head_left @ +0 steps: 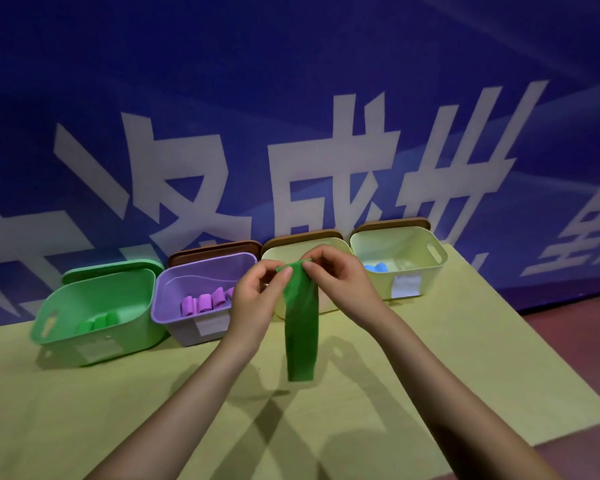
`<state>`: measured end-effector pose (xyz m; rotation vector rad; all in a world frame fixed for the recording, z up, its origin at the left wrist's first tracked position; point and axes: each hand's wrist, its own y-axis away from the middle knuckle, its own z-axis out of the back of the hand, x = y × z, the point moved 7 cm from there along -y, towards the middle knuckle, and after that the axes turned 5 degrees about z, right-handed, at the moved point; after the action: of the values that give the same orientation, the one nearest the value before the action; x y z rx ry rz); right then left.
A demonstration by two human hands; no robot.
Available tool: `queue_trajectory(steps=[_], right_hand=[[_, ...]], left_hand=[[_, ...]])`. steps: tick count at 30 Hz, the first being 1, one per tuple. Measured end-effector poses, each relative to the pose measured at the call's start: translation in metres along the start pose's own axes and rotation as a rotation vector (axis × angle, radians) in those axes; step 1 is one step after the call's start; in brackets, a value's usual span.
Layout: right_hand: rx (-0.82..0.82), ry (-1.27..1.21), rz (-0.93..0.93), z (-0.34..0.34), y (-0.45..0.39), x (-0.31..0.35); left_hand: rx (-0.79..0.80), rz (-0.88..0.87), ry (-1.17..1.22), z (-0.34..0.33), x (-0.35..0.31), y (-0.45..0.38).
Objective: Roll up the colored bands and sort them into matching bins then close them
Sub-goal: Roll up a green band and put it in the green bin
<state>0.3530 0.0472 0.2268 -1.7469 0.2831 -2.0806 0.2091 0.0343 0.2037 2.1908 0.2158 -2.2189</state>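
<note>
A green band [301, 327] hangs straight down above the yellow-green table cover [118, 410]. My left hand [257, 296] and my right hand [336, 275] both pinch its top edge, close together. Behind stand open bins: a green bin [66, 327] holding green rolls [99, 322], a purple bin [167, 306] holding several pink-purple rolls [205, 303], a pale yellow bin [278, 254] mostly hidden by my hands, and a pale green bin [430, 271] holding a blue roll [376, 267].
A lid leans behind each bin: a green lid [111, 266] and brown lids [215, 251]. A blue banner wall [291, 98] with white characters rises right behind the bins. The table's right edge meets a reddish floor [575, 358].
</note>
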Motion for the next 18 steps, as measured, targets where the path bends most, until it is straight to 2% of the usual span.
queue_trajectory(steps=[3,7,8,10,14,18], right_hand=[[-0.041,-0.150,-0.064,0.000,0.008,-0.007],[0.159,-0.183,-0.215,-0.022,0.027,-0.031],[0.166,-0.183,-0.227,-0.025,0.031,-0.035],[0.116,-0.203,-0.219,-0.028,0.034,-0.035],[0.063,-0.248,-0.170,-0.034,0.028,-0.023],[0.098,-0.263,-0.159,-0.045,0.023,-0.017]], left_hand=[[0.017,0.003,0.042,-0.003,-0.009,0.005],[0.002,-0.014,0.068,0.000,-0.020,0.005],[-0.002,0.000,0.077,0.002,-0.020,0.004],[-0.004,0.084,0.173,0.005,-0.013,0.003],[0.105,0.397,0.465,-0.006,0.010,0.013],[0.182,0.449,0.530,-0.011,0.010,0.021]])
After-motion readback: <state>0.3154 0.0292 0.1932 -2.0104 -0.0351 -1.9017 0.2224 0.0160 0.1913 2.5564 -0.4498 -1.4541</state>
